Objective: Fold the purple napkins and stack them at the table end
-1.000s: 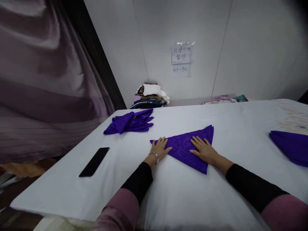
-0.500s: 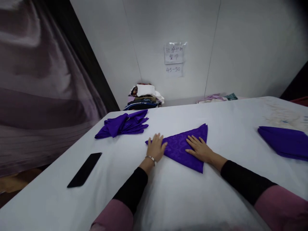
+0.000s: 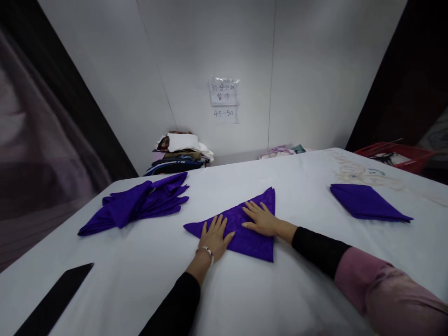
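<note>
A purple napkin (image 3: pixel 248 246), folded into a triangle, lies flat in front of me with its narrow point to the left. My left hand (image 3: pixel 214 239), wearing a bracelet, rests on its lower left part, palm down and fingers spread. On the upper right part lies my right hand (image 3: pixel 261 219), also flat with fingers apart. Neither hand grips the cloth. The palms hide parts of the napkin.
A loose heap of purple napkins (image 3: pixel 140 203) lies at the left, and a folded purple napkin (image 3: pixel 367 202) at the right. A black flat object (image 3: pixel 58 298) is at the near left. Behind the white-covered table (image 3: pixel 301 168) are a clothes pile (image 3: pixel 184 154) and red basket (image 3: pixel 416 161).
My view has turned right, so everything sits further left. My left hand has slid along the napkin from its left point toward the middle. The right hand stays nearly in place on it.
</note>
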`<state>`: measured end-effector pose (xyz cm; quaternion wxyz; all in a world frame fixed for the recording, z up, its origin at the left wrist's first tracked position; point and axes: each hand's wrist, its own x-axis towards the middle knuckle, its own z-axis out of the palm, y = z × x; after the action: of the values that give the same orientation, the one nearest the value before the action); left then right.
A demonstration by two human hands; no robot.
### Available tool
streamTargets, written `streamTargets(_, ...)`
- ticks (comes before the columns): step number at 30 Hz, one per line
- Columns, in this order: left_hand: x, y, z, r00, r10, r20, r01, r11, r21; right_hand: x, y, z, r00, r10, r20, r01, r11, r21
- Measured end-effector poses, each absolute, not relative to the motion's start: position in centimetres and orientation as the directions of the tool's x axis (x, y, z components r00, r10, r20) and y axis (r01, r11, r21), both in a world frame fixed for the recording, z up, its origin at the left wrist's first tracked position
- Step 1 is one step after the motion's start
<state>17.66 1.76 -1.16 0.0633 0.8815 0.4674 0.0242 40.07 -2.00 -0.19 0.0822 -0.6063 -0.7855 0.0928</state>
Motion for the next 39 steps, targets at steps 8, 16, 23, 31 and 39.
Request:
streamTargets(8,17.5,2.2,-1.8,0.578,0.815,0.026,0.811,-0.578,0.094,43.9,2.2,-2.0,-0.069,0.998,-0.008,0.967,0.065,-0.246)
streamTargets(16,17.6,2.2,-1.4,0.565,0.824,-0.042,0.824,-0.56,0.088,50.7,4.8,-2.2,0.264,0.961,0.075,0.917,-0.226,-0.33)
streamTargets(23,17.7,2.2,-1.4,0.553,0.832,-0.05,0.831,-0.547,0.098,52.9,3.0,-0.9,0.487,0.859,0.155,0.815,-0.385,-0.432)
streamTargets(31,17.6,2.1,-1.5,0.57,0.821,0.003,0.816,-0.567,0.109,50.5,3.8,-1.0,0.486,0.864,0.135,0.808,-0.385,-0.446)
streamTargets(39,17.6,2.0,-1.2,0.56,0.828,-0.01,0.823,-0.556,0.113,50.8,3.5,-1.9,0.481,0.858,0.179,0.843,-0.396,-0.365)
